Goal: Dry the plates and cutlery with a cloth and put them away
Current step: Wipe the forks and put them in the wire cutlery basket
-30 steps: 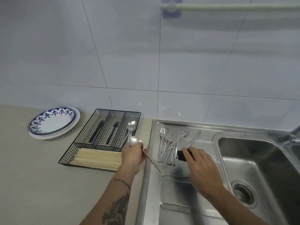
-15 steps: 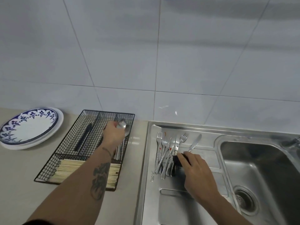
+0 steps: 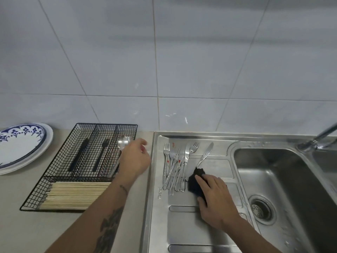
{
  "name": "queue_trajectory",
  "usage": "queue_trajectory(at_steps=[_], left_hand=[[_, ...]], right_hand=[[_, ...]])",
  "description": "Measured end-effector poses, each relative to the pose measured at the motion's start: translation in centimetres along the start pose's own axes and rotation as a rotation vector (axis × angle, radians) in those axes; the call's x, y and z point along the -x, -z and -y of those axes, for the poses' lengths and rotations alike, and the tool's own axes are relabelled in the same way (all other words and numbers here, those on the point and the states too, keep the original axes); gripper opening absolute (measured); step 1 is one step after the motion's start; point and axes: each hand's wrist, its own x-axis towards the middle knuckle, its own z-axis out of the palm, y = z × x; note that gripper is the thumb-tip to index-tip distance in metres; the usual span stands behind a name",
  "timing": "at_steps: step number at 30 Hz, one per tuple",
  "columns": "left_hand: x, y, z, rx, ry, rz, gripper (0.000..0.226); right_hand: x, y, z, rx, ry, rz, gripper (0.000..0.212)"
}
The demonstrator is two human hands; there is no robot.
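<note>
Forks and knives (image 3: 176, 167) lie bunched on the drainboard beside a dark, possibly crumpled cloth (image 3: 196, 181).

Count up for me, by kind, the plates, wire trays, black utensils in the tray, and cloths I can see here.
Plates: 2, the blue-patterned plate stacked on a white plate
Wire tray: 1
Black utensils: 2, a black knife and a black fork
Dark cloth: 1
Total: 6

Left hand (image 3: 134, 161) over wire tray (image 3: 54, 179), right hand (image 3: 217, 201) gripping cloth (image 3: 195, 183)
</note>
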Motion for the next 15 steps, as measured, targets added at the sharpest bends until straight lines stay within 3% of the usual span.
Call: queue_trajectory(at_steps=[4, 15], left_hand=[[1.9, -3.9, -1.0, -0.04, 0.069, 0.166, 0.011], [2.1, -7.9, -2.3, -0.33, 0.071, 0.095, 0.023]], right_hand=[[1.0, 0.2, -0.2, -0.005, -0.049, 0.005, 0.064], [2.1, -0.3, -0.4, 0.007, 0.037, 0.192, 0.066]])
